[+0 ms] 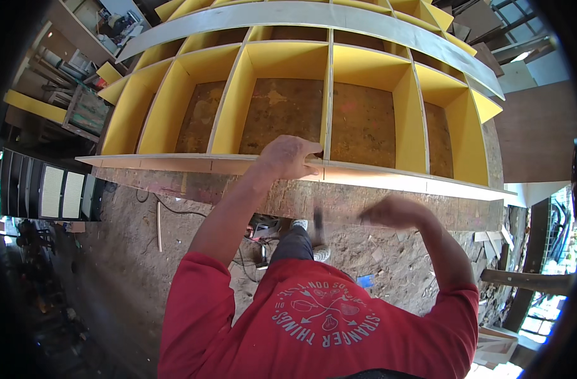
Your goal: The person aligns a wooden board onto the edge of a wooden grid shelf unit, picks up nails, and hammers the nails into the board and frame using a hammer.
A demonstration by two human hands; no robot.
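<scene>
A wooden grid frame (329, 95) with yellow-faced dividers lies on a worn workbench (238, 189). Along its near side runs a long pale board (389, 176). My left hand (287, 157) is closed over this board's upper edge where a middle divider meets it, fingers and thumb on either side. Whether a small nail is also between them cannot be made out. Just in front of the bench, my right hand (394, 212) is a closed fist, smeared by motion. Left of the fist is a blurred dark head of what looks like a hammer (318, 219); its handle is nearly lost in the blur.
A curved grey strip (288, 16) crosses the frame's far part. Below the bench, a dark cable (174, 208) and wood scraps (490, 243) lie on the dirt floor. At left stands a dark cabinet with pale louvred panels (61, 192); a brown sheet (538, 129) is at right.
</scene>
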